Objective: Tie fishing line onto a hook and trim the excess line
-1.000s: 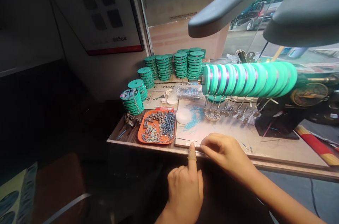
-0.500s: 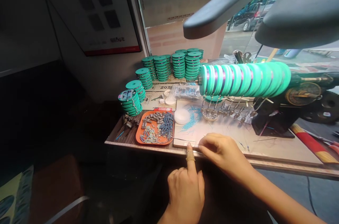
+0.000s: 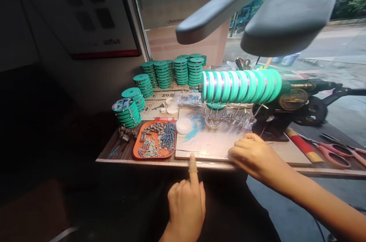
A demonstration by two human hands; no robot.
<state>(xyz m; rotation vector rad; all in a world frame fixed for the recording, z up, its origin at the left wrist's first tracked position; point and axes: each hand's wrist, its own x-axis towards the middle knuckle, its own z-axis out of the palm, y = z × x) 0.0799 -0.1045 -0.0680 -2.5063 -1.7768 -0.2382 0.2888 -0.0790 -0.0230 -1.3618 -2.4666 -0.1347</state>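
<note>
My left hand (image 3: 187, 200) has its index finger, wrapped in a tan bandage, stretched onto the front edge of the pale board (image 3: 213, 148). Its other fingers are folded and the thumb lies alongside. A thin dark strand (image 3: 187, 151) lies on the board just beyond that fingertip. My right hand (image 3: 253, 154) is closed over the board's front edge, farther right, with fingers curled; anything inside them is hidden. Left of the board, an orange tray (image 3: 137, 150) holds grey cylinders, dark blue tubes and small pale pieces. A white round container (image 3: 184, 125) stands beside blue strands (image 3: 196, 129).
A row of green spools (image 3: 240, 86) sits on a black metal stand (image 3: 267, 123). Stacked green spools (image 3: 162, 74) line the back left. Scissors (image 3: 333, 154) and a red-wrapped stick (image 3: 304, 146) lie at right. A grey lamp (image 3: 286, 36) hangs overhead.
My right hand has moved right along the board, away from my left fingertip, its fingers curling in more. My left index finger stays on the board edge. The view has turned right.
</note>
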